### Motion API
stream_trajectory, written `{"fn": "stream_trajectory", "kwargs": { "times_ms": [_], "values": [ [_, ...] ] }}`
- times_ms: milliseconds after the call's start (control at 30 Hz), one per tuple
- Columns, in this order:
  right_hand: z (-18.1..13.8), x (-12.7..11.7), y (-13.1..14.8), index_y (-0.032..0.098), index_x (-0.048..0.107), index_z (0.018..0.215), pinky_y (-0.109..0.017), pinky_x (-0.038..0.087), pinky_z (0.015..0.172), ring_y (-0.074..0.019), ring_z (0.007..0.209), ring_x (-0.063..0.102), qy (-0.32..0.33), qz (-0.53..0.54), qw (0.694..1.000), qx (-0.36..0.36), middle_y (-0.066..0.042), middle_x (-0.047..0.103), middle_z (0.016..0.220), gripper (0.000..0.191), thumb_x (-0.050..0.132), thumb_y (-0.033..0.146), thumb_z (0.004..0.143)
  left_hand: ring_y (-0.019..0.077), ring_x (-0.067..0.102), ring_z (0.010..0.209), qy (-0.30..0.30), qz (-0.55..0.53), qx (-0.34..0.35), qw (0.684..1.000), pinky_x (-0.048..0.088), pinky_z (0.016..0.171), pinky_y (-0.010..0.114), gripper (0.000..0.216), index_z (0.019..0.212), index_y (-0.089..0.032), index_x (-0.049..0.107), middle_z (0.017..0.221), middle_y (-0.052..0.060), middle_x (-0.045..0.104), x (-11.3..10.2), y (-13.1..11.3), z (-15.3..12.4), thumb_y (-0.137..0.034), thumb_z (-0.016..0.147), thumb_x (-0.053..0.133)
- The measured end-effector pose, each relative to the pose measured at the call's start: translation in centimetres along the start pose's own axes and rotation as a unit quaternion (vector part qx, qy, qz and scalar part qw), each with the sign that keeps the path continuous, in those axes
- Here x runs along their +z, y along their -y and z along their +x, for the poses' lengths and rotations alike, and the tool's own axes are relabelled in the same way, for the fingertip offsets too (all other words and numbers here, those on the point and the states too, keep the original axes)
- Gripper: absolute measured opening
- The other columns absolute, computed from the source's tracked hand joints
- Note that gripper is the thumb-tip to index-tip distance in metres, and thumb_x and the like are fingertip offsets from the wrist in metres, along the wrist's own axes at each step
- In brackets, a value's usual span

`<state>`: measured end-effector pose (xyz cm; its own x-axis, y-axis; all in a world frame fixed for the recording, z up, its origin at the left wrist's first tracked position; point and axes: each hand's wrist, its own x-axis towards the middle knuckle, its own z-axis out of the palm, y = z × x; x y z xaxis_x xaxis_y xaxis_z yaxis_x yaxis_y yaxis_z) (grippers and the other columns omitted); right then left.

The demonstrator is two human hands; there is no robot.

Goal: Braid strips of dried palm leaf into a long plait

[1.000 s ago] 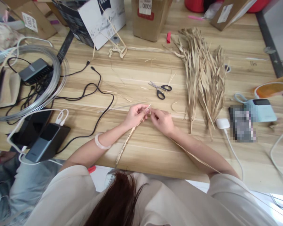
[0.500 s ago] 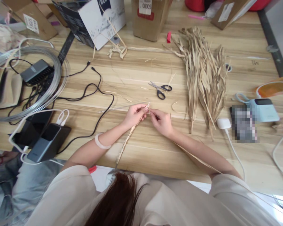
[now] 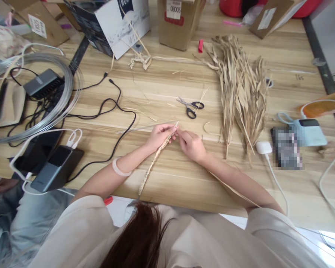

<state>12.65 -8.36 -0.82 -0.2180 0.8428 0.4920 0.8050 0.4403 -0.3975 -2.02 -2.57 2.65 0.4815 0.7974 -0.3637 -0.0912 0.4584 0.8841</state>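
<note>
A braided straw cord (image 3: 147, 171) slants up from the table's near edge to my left hand (image 3: 159, 137), whose thumb and fingers are closed on its upper end. A thin pale tip sticks out past that thumb. My right hand (image 3: 192, 146) touches the left fingertips, its thumb and index finger pinched at the end of the braid. From under this hand a long straw strand (image 3: 229, 185) trails back along the right forearm; the pinched part is hidden by the fingers. Black-handled scissors (image 3: 191, 107) lie just beyond both hands.
Dried leaf bundles (image 3: 237, 96) lie to the right, near a white charger case (image 3: 264, 147) and a light-blue power bank (image 3: 309, 132). Wire coils (image 3: 69, 93), black cables (image 3: 128, 130) and a dark power bank (image 3: 57, 167) occupy the left. Boxes (image 3: 173, 33) stand at the back.
My right hand has turned slightly, its fingers now curled closer over the braid's end. More of the braid shows below my left hand. The view has shifted a little.
</note>
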Motion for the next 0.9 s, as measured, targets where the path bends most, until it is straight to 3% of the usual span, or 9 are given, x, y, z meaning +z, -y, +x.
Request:
{"fn": "stream_trajectory", "kwargs": {
  "times_ms": [133, 333, 567, 700, 900],
  "values": [
    [0.0, -0.1, 0.1, 0.012, 0.065, 0.106, -0.026, 0.049, 0.06, -0.015, 0.061, 0.061, -0.009, 0.031, 0.999, 0.014, -0.008, 0.068, 0.07, 0.03, 0.04, 0.015, 0.09, 0.0064, 0.051, 0.042, -0.01, -0.002, -0.014, 1.0, 0.037, 0.038, 0.016, 0.032, 0.07, -0.011, 0.061, 0.05, 0.0, 0.058, -0.2, 0.1, 0.2, -0.041, 0.07, 0.072],
    [0.2, -0.3, 0.3, 0.015, 0.065, 0.085, -0.021, 0.043, 0.048, -0.0088, 0.048, 0.053, -0.028, 0.196, 0.966, 0.167, -0.004, 0.069, 0.068, 0.02, 0.052, 0.03, 0.087, 0.0046, 0.05, 0.041, -0.05, -0.007, -0.009, 0.999, 0.035, 0.038, 0.015, 0.032, 0.065, -0.01, 0.059, 0.052, 0.0, 0.06, -0.1, 0.0, 0.5, -0.037, 0.064, 0.077],
    [0.4, -0.8, 0.6, 0.016, 0.063, 0.075, -0.02, 0.037, 0.046, -0.0069, 0.045, 0.047, 0.0, 0.256, 0.952, 0.165, -0.001, 0.064, 0.059, 0.019, 0.057, 0.031, 0.084, 0.004, 0.047, 0.038, -0.056, 0.08, 0.059, 0.993, 0.034, 0.038, 0.016, 0.037, 0.062, -0.011, 0.057, 0.048, 0.0, 0.057, 0.0, 0.5, -0.1, -0.044, 0.067, 0.074],
    [0.6, -0.8, 0.5, 0.015, 0.061, 0.073, -0.021, 0.036, 0.046, -0.0073, 0.047, 0.046, 0.026, 0.323, 0.922, 0.212, -0.001, 0.065, 0.06, 0.024, 0.059, 0.037, 0.084, 0.004, 0.047, 0.037, -0.045, 0.113, 0.091, 0.988, 0.035, 0.037, 0.016, 0.038, 0.065, -0.013, 0.055, 0.047, -0.002, 0.056, -0.4, 1.1, -0.2, -0.048, 0.076, 0.065],
    [0.7, -0.5, 0.1, 0.014, 0.059, 0.077, -0.02, 0.037, 0.047, -0.0074, 0.047, 0.05, 0.047, 0.407, 0.876, 0.254, 0.0, 0.062, 0.057, 0.029, 0.056, 0.042, 0.085, 0.0064, 0.055, 0.041, -0.007, 0.087, 0.04, 0.995, 0.04, 0.036, 0.015, 0.037, 0.073, -0.014, 0.049, 0.06, 0.0, 0.063, -0.4, 0.8, 0.2, -0.049, 0.08, 0.059]
  ]
}}
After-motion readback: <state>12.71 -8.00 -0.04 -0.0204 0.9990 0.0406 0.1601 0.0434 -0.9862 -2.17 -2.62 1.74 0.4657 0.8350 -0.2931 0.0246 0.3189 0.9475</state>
